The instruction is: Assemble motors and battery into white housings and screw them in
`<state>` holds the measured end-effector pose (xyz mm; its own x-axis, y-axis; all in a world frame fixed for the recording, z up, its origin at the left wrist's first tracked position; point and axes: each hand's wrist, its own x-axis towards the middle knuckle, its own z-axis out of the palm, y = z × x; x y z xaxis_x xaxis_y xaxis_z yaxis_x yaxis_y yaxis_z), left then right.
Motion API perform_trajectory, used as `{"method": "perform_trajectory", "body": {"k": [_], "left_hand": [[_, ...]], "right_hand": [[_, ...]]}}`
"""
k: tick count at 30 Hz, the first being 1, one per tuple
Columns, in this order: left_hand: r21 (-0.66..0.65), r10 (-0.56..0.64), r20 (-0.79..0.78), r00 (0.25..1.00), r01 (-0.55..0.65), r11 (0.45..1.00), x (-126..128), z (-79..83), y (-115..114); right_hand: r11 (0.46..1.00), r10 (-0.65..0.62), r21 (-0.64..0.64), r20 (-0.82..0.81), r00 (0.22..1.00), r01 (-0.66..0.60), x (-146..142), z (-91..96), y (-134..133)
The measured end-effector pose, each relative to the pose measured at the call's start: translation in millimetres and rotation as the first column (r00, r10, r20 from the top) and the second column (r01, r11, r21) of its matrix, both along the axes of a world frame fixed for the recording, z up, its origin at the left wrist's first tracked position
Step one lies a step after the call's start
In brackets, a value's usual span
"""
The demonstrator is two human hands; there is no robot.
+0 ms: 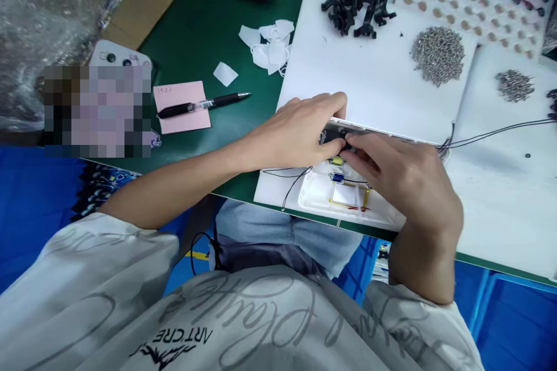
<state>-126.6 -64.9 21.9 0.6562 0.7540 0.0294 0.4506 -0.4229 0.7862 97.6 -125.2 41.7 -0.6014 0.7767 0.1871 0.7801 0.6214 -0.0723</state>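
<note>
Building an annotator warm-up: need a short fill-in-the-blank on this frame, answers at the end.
1. The pen lies across a paper slip coloured ____.
2. The left hand and the right hand are both at an opened casing coloured ____.
3. In the picture, the larger pile of small metal parts lies to the ____ of the smaller pile.
4. The tabletop beside the pen is ____.

Missing words: pink; white; left; green.

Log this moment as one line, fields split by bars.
left hand: gripping white casing | right hand: at black part inside | beyond: screws, black clips
</note>
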Motion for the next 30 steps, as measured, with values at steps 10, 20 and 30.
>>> {"method": "perform_trajectory", "body": {"k": [10, 20, 30], "left_hand": [[-0.074, -0.021, 0.021, 1.0, 0.022, 0.997, -2, 2.5, 6], [-0.084, -0.004, -0.039, 0.999, 0.001, 0.996, 1, 2.5, 5], [-0.092, -0.007, -0.111, 0.994, -0.003, 0.996, 1, 6.8, 5]], "right_hand": [[0.997, -0.072, 0.009, 0.027, 0.997, 0.072, -4, 3.6, -2], [0.989, -0.145, -0.013, 0.053, 0.988, 0.146, -6, 4.8, -4], [0.992, -0.116, -0.067, -0.111, 0.987, 0.109, -1, 22.1, -5]]}}
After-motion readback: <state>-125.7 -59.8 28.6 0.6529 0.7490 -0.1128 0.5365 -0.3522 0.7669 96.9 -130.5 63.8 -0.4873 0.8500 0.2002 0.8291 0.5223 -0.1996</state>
